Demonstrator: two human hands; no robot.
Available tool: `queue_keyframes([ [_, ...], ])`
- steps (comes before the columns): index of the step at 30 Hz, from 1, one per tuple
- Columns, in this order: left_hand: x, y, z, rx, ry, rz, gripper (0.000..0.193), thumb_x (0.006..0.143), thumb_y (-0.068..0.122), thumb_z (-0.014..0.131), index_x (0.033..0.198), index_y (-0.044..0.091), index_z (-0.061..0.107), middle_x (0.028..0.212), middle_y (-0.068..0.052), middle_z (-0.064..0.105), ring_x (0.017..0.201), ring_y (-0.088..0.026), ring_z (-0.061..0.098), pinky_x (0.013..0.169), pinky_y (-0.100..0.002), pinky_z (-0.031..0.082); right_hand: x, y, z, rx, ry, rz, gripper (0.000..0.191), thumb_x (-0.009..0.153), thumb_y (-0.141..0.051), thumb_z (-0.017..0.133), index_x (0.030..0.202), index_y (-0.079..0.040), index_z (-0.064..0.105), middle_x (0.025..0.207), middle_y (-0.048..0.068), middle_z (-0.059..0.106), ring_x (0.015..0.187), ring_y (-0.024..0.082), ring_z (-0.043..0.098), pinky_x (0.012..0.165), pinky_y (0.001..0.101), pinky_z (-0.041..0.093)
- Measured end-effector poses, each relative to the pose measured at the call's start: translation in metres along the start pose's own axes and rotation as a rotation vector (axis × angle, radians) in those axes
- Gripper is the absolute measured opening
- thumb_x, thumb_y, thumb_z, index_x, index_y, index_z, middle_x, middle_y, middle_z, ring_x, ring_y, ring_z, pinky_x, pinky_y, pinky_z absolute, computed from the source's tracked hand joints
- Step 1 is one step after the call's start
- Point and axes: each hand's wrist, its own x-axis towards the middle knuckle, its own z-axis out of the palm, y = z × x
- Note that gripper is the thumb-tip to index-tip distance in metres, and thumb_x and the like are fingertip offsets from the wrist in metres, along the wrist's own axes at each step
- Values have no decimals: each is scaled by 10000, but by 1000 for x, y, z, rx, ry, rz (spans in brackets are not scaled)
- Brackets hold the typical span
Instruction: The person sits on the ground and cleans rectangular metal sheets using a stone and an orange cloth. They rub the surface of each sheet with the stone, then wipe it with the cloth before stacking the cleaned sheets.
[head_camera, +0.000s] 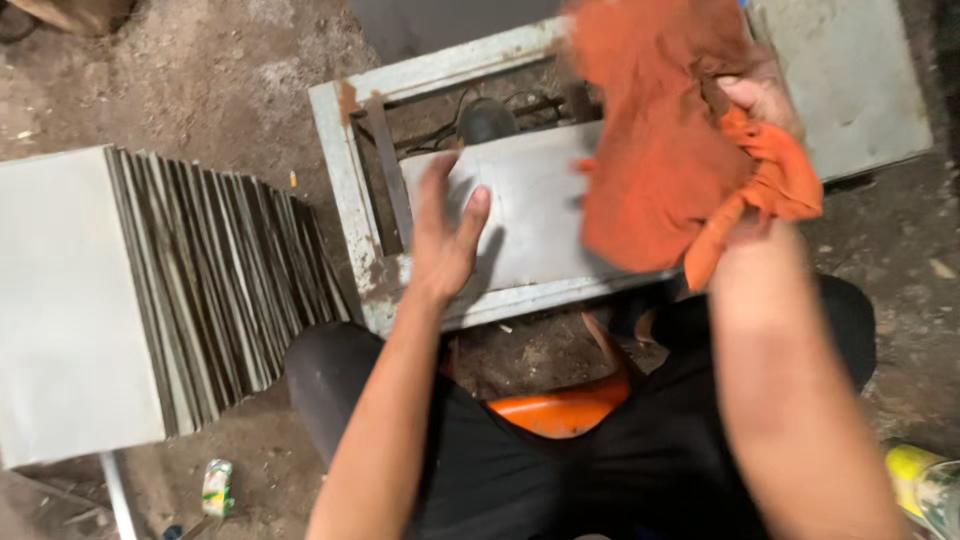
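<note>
— What does the right hand (760, 100) hold?
— An orange cloth (670, 150), gripped tight, lifted above the grey metal plate (530, 215).
— And the left hand (445, 235)?
— Open, empty, resting on the plate. Wiping looks unfinished.

I see my right hand (762, 98) gripping a soft, matt orange cloth (665, 150), creased and dusty. Below it lies a dull grey metal plate (530, 215), smooth, set in a painted metal frame (345, 170) with chipped, rusty patches. Left of the frame, stacked matt grey sheets (215, 280) lean. The ground (200, 70) looks rough, gritty.
</note>
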Motion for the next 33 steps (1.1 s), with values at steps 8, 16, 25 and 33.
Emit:
queue_keyframes([
  [8,9,35,2,-620,-79,12,723,896,215,829,1505,-3,506,1466,-229,617,1368,-367,594,1180,-491,493,-33,35,46,-444,-210,-18,543,941,-363,668,1400,-91,565,1436,214,442,1237,323,587,1030,417,512],
  [16,11,53,102,791,-19,135,363,874,196,641,1225,247,717,1541,-123,460,1382,-327,536,1005,-473,548,-32,134,-10,-826,-94,100,694,1078,-348,590,1586,16,289,1455,373,457,1214,564,524,998,592,429],
  [25,-5,10,-5,741,3,-430,399,808,229,721,1206,230,734,1276,-118,625,1051,-279,679,851,-437,583,-39,116,5,-950,-102,268,510,1169,-320,491,1544,2,366,1165,355,645,1046,553,635,919,599,480],
  [33,22,30,70,934,-50,-89,340,783,140,699,1093,5,730,1432,-180,509,1166,-307,624,956,-428,546,-42,117,10,-966,-65,205,531,1151,-316,491,1503,61,368,1295,371,594,1120,555,589,954,603,452],
])
